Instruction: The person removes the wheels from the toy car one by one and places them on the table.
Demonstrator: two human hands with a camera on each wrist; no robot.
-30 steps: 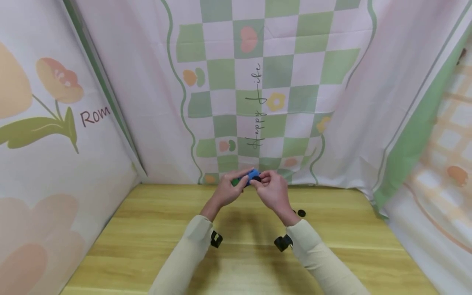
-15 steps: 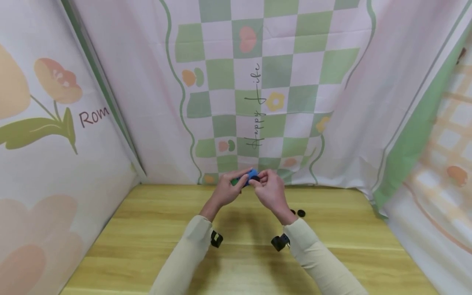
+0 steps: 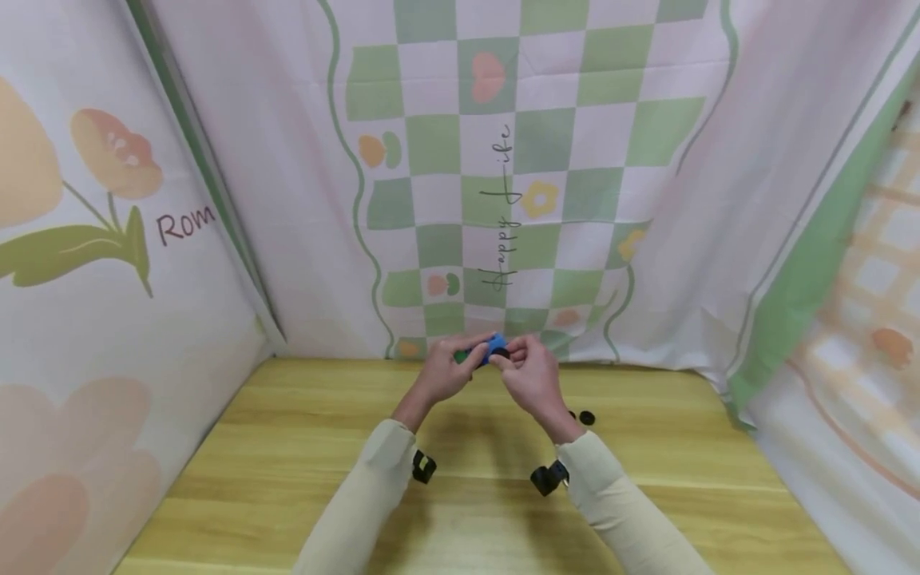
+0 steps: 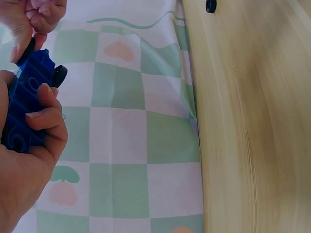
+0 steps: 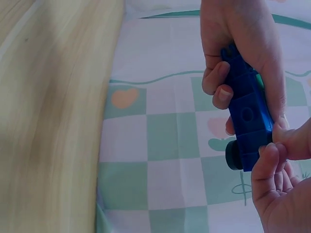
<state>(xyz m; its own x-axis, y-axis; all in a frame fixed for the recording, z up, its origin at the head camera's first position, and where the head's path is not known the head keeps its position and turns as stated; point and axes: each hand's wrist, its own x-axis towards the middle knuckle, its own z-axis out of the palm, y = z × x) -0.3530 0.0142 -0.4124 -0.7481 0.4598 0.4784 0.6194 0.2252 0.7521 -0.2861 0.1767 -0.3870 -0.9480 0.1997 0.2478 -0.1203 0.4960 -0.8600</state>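
Observation:
My left hand (image 3: 443, 371) grips a blue toy car (image 3: 496, 343) with a green part on it, held up near the far edge of the table. Its ribbed underside shows in both wrist views. At the car's end, my right hand (image 3: 534, 375) pinches a black wheel (image 4: 26, 52) between thumb and fingers, against the car's side. Another black wheel (image 5: 233, 155) sits on the opposite side of the same end. In the right wrist view, the right fingertips cover the pinched wheel.
Two loose black wheels lie on the wooden table (image 3: 323, 447) beside the right wrist; one wheel (image 3: 587, 418) shows whole, the other is partly behind the wrist. A checked curtain (image 3: 481, 200) hangs close behind the hands. More patterned cloth (image 3: 108, 319) closes off the left side.
The right hand shifts slightly left and then back, still pinching the wheel at the car. The left hand's grip stays the same.

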